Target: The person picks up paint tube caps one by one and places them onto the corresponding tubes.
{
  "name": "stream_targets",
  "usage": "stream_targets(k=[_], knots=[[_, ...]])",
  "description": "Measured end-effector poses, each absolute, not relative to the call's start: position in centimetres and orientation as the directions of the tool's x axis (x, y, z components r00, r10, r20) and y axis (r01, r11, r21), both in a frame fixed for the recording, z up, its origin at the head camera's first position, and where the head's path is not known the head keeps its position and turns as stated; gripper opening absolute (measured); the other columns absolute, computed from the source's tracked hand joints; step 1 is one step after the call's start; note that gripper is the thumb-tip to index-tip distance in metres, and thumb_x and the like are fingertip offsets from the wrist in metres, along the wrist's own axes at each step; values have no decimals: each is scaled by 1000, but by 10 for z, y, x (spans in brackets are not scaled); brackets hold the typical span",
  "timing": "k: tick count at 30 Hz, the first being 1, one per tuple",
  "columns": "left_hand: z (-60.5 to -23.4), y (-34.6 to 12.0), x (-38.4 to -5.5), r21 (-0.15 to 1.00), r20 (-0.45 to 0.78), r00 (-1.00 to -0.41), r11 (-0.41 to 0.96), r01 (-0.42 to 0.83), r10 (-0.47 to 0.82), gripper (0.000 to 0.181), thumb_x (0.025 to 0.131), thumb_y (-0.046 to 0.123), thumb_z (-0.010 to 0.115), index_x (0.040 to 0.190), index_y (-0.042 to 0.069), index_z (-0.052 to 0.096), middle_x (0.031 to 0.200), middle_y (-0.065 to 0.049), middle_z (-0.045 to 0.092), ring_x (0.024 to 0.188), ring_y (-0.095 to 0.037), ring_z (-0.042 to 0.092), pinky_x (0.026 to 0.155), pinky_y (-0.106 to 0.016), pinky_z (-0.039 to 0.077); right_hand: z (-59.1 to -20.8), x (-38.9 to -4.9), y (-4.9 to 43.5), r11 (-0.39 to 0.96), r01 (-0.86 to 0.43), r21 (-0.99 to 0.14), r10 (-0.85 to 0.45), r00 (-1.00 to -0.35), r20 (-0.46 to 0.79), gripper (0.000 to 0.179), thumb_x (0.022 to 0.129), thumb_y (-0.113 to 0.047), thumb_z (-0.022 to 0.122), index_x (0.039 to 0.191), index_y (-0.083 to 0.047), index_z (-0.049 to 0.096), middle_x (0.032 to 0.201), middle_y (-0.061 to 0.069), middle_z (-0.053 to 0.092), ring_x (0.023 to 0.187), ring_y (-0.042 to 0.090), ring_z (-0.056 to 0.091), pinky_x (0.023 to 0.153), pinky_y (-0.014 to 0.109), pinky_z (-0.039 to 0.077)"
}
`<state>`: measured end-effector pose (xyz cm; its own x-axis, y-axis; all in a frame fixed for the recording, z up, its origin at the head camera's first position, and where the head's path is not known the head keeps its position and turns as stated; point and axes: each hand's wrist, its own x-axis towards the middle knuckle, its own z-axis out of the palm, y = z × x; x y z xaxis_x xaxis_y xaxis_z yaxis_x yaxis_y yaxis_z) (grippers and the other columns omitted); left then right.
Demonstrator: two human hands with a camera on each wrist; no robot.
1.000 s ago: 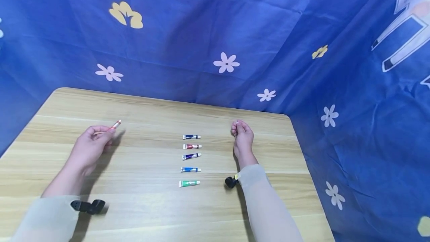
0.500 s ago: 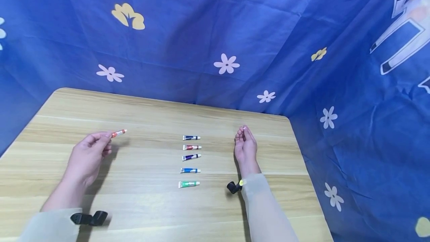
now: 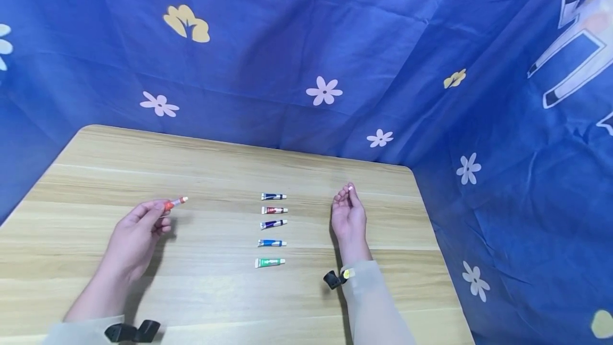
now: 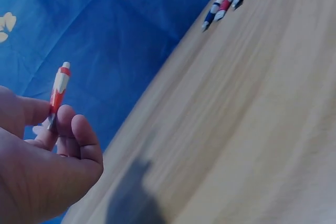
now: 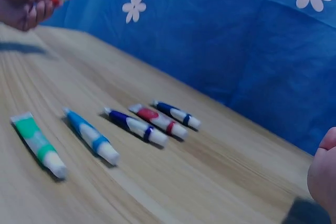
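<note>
My left hand (image 3: 139,238) pinches the crimped end of an orange paint tube (image 3: 175,203) between thumb and forefinger, above the table's left half. The tube's pale tip points up in the left wrist view. Over the right side, my right hand (image 3: 349,220) is turned palm up with curled fingers. A small white piece (image 3: 350,188), perhaps a cap, shows at its fingertips; it is too small to name surely. Between the hands lie a dark blue tube (image 3: 273,196), a red tube (image 3: 274,210), a purple tube (image 3: 273,224), a blue tube (image 3: 272,243) and a green tube (image 3: 270,262).
The tubes form a column on a light wooden table (image 3: 215,292), white ends facing right. Blue patterned cloth (image 3: 268,57) hangs behind the table and along its right side. Each wrist wears a black camera (image 3: 136,330).
My left hand has come slightly nearer and rightward, with more of the orange tube showing. The right hand has shifted a little rightward and nearer, turning its palm up. The tubes on the table stay put.
</note>
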<state>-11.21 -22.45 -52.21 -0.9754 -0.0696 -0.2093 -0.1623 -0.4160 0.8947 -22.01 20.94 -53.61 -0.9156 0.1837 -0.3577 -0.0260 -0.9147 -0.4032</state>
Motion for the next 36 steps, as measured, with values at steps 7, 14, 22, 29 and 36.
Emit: stream_targets(k=[7, 14, 22, 29, 36], knots=[[-534, -213, -101, 908, -250, -964, -369, -199, -95, 14, 114, 20, 55, 113, 21, 69, 99, 9, 67, 87, -3, 63, 77, -17, 56, -535, -203, 205, -944, -12, -330, 142, -917, -372, 26, 114, -15, 51, 139, -10, 51, 102, 1, 63, 89, 11, 59, 86, 21, 48], [-536, -199, -92, 927, -265, -956, -305, -218, -123, 14, 114, 21, 55, 117, 23, 68, 103, 11, 68, 90, -2, 64, 81, -16, 58, -533, -189, 200, -946, -12, -324, 120, -942, -315, 24, 114, -12, 49, 139, -11, 50, 99, 1, 65, 86, 12, 61, 84, 21, 48], [-530, -179, -91, 965, -249, -946, 33, -261, -207, 25, 113, 25, 60, 133, 10, 63, 95, 20, 72, 85, 0, 66, 79, -16, 57, -536, -178, 196, -899, -5, -438, 131, -957, -259, 17, 113, -9, 52, 130, -8, 53, 97, 1, 67, 86, 10, 62, 81, 20, 53], [-524, -163, -91, 944, -233, -950, 185, -272, -210, 41, 112, 33, 62, 138, 1, 58, 96, 21, 71, 87, -1, 67, 79, -17, 58, -533, -166, 194, -792, -6, -610, 160, -967, -198, 11, 110, -6, 58, 115, -7, 68, 97, 0, 70, 86, 8, 65, 81, 19, 55], [-521, -150, -88, 936, -234, -952, 220, -276, -198, 35, 110, 33, 66, 132, 5, 64, 99, 8, 76, 89, -5, 70, 75, -21, 59, -529, -155, 189, -710, -24, -703, 159, -979, -127, 16, 109, -6, 62, 105, -10, 77, 97, -2, 72, 88, 8, 67, 83, 19, 57]])
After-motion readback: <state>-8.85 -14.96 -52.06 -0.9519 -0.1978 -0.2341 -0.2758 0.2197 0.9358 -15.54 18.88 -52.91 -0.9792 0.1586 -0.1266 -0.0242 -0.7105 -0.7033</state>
